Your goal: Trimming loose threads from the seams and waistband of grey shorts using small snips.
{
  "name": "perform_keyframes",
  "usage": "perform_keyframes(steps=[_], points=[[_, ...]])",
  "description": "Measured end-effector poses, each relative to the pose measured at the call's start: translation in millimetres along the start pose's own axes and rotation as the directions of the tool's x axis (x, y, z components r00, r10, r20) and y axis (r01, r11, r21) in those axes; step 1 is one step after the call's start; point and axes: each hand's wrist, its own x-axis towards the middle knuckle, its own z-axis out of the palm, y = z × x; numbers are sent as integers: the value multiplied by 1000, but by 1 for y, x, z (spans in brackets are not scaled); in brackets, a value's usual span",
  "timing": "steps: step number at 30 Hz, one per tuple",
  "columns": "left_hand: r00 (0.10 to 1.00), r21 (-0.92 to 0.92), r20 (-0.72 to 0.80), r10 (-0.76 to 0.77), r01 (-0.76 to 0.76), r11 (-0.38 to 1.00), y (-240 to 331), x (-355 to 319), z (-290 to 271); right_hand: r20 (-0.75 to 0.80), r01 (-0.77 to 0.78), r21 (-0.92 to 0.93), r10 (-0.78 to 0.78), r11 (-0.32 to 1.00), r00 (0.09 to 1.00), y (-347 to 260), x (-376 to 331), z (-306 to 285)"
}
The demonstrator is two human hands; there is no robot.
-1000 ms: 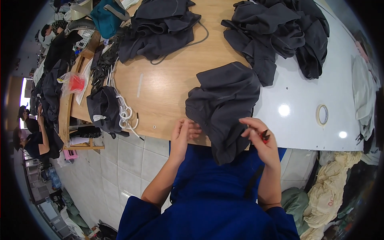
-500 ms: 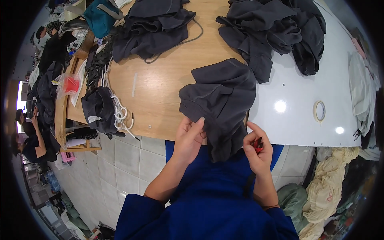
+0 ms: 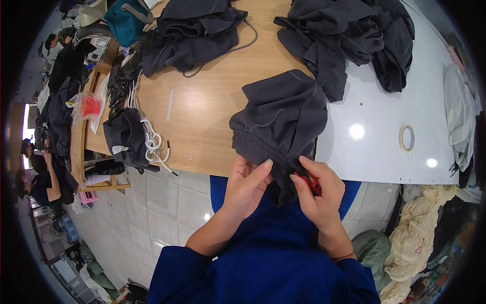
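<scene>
A dark grey garment (image 3: pixel 286 109) lies bunched at the near edge of the table, its gathered elastic edge turned toward me and part of it hanging down over the edge. My left hand (image 3: pixel 248 187) grips this gathered edge between thumb and fingers. At the garment's right side is my right hand (image 3: pixel 320 192), closed around small red thread snips (image 3: pixel 310 182). The tips of the snips are hidden against the dark cloth, and the right thumb and forefinger are close to the fabric.
Dark grey garments lie in a pile (image 3: pixel 195 38) at the far left and another pile (image 3: pixel 344 35) at the far right. A tape roll (image 3: pixel 406 138) rests on the white tabletop (image 3: pixel 374 162). White cords (image 3: pixel 152 142) hang by a dark cloth bundle (image 3: pixel 124 137) on the left. People sit farther left.
My right hand has moved left and up to the garment with the snips. My left hand has shifted slightly right along the gathered edge, which now faces me more.
</scene>
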Motion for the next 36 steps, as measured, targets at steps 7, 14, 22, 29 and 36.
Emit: perform_keyframes(steps=[7, 14, 22, 29, 36], points=[[1000, 38, -15, 4, -3, 999, 0, 1, 2, -3, 129, -124, -130, 984, 991, 1, 2, -4], [1000, 20, 27, -7, 6, 1000, -1, -1, -2, 3, 167, -180, -169, 969, 986, 3, 3, -5], [998, 12, 58, -14, 14, 1000, 0, -2, -5, 12, 134, -120, -133, 984, 991, 3, 2, -8], [993, -32, 39, -115, 116, 993, 1, -1, -5, 4, -256, 292, 267, 922, 964, -2, 0, -7], [974, -77, 64, -217, 222, 972, -2, 4, -10, -134, -239, 280, 284, 930, 949, 24, -8, 0]])
